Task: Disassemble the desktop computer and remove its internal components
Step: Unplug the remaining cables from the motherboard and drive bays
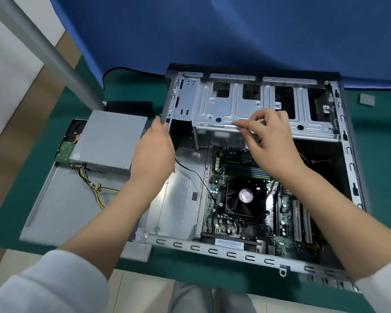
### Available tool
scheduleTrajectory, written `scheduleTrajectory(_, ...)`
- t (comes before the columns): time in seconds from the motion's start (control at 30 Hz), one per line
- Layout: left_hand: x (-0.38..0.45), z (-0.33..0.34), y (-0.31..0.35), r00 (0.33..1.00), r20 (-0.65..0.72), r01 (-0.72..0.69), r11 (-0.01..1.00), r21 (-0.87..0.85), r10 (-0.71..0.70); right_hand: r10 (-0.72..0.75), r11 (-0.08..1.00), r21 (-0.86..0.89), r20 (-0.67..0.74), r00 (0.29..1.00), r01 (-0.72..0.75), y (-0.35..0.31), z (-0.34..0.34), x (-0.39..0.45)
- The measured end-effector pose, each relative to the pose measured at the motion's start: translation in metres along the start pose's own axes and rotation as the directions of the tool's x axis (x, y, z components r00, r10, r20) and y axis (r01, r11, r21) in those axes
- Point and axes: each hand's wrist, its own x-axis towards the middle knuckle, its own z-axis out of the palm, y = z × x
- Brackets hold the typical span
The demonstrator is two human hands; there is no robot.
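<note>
An open desktop case [348,154] lies on its side on the green table. Inside it I see the motherboard [219,224] with a black CPU fan [245,197] and memory sticks [242,168]. A silver drive cage [235,105] spans the far part of the case. My left hand [155,150] grips the case's left frame edge near the cage. My right hand [269,134] pinches a thin silver strip at the cage's front edge; its far end is hidden by my fingers.
To the left of the case lie a removed grey power supply [108,141] with yellow-black cables [95,186], a green circuit board [64,152] and the case's side panel [72,213]. A small grey square [366,99] sits at the far right. Blue cloth hangs behind.
</note>
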Motion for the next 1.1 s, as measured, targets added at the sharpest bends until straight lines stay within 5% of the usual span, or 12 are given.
scheduleTrajectory(0.23,-0.017,-0.003,0.002,0.996,0.024,-0.087,0.995,0.050,0.086,0.050,0.998,0.041,0.034,0.998,-0.052,0.023,-0.037,-0.053)
scheduleTrajectory(0.37,-0.057,0.007,0.027,0.957,0.027,-0.291,0.957,0.012,0.290,0.179,0.983,-0.030,0.384,0.906,-0.182,0.037,-0.039,-0.073)
scheduleTrajectory(0.43,-0.071,0.016,0.042,0.904,0.212,-0.353,0.928,-0.124,0.372,0.150,0.980,-0.189,0.505,0.850,-0.061,0.036,-0.034,-0.075)
scheduleTrajectory(0.53,-0.073,0.030,0.051,0.730,0.569,-0.285,0.925,-0.250,0.379,0.094,0.929,-0.342,0.583,0.807,0.140,0.036,-0.032,-0.080)
scheduleTrajectory(0.6,-0.070,0.036,0.050,0.646,0.678,-0.238,0.937,-0.256,0.349,0.064,0.850,-0.409,0.706,0.706,0.331,0.038,-0.035,-0.086)
scheduleTrajectory(0.67,-0.071,0.041,0.046,0.620,0.703,-0.226,0.937,-0.266,0.349,0.092,0.762,-0.427,0.815,0.572,0.487,0.038,-0.043,-0.090)
scheduleTrajectory(0.73,-0.072,0.044,0.045,0.621,0.695,-0.243,0.932,-0.268,0.362,0.054,0.657,-0.427,0.849,0.526,0.621,0.039,-0.050,-0.089)
scheduleTrajectory(0.87,-0.069,0.049,0.046,0.651,0.669,-0.237,0.933,-0.271,0.359,0.035,0.601,-0.419,0.864,0.502,0.681,0.044,-0.064,-0.072)
scheduleTrajectory(1.1,-0.065,0.051,0.046,0.651,0.671,-0.209,0.934,-0.290,0.354,0.031,0.563,-0.480,0.826,0.563,0.673,0.045,-0.062,-0.074)
